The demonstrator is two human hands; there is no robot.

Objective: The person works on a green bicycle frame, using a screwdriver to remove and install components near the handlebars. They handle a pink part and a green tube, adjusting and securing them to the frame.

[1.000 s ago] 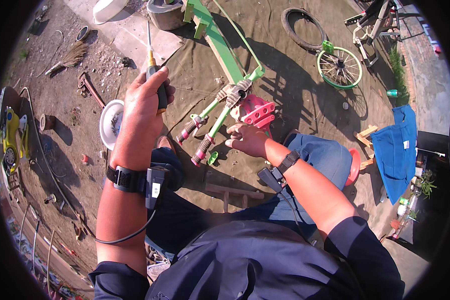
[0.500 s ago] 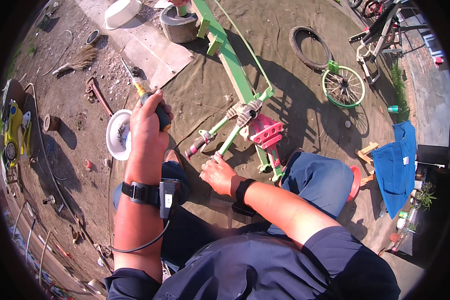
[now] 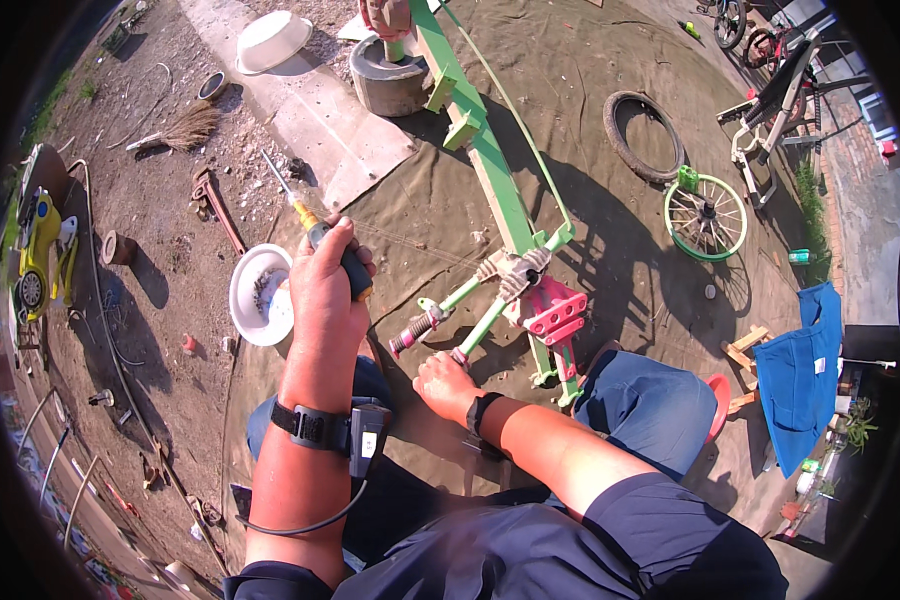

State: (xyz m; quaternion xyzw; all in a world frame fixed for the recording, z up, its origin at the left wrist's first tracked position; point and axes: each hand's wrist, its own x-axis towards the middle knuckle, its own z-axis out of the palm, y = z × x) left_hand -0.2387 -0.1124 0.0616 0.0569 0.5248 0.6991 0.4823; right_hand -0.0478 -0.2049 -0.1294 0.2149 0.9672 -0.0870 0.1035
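My left hand (image 3: 328,285) is closed round the dark and yellow handle of a screwdriver (image 3: 305,212), its thin metal shaft pointing up and away to the left. My right hand (image 3: 445,388) has its fingers curled at the near, pinkish tip of a green bar (image 3: 485,328). That bar belongs to a long green metal frame (image 3: 500,190) running away from me between my knees. Springs and a joint meet at its near end, beside a pink bracket with holes (image 3: 554,314). A second short bar (image 3: 425,322) with a dark coil sticks out to the left.
Left of the frame are a white bowl of small parts (image 3: 262,295), a red pipe wrench (image 3: 217,208) and a straw brush (image 3: 180,130). A round grey block (image 3: 388,82) stands under the far end. To the right lie a tyre (image 3: 644,137), a spoked wheel (image 3: 706,217) and blue cloth (image 3: 803,375).
The whole scene has shifted down and slightly right in the view. The left hand still holds the screwdriver, and the right hand stays at the bar's tip.
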